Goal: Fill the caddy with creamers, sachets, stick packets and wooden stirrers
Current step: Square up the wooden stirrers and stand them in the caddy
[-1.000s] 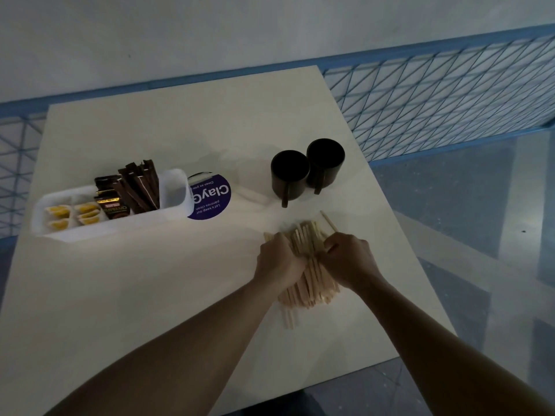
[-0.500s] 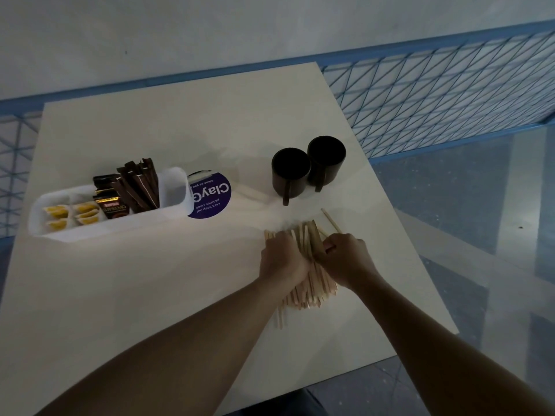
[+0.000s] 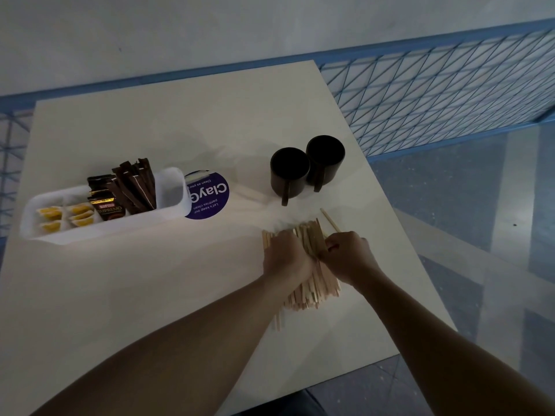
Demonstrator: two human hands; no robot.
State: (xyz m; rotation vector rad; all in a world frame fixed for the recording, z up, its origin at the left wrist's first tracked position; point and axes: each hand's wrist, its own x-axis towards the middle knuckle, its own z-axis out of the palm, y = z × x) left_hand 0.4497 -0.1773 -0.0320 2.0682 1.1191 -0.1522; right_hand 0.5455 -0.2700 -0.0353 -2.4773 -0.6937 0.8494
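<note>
A heap of wooden stirrers [image 3: 312,291] lies on the white table [image 3: 150,289] toward its right side. My left hand [image 3: 286,255] and my right hand [image 3: 350,256] both curl round the heap from either side, pressing the sticks together. One stirrer [image 3: 329,220] sticks out loose beyond my right hand. The white caddy [image 3: 172,190] stands at the left. Its left cells hold yellow creamers [image 3: 64,216], its middle holds brown sachets [image 3: 105,198] and dark stick packets [image 3: 136,187]. The rightmost cell looks bare.
Two black mugs [image 3: 306,168] stand side by side behind the stirrers. A round purple sticker [image 3: 210,193] lies right of the caddy. The table's right edge [image 3: 399,244] drops to a grey floor, and a blue mesh fence [image 3: 435,94] runs behind.
Both hands stay on the stirrers and have squeezed the heap a little tighter. The caddy and mugs have not moved.
</note>
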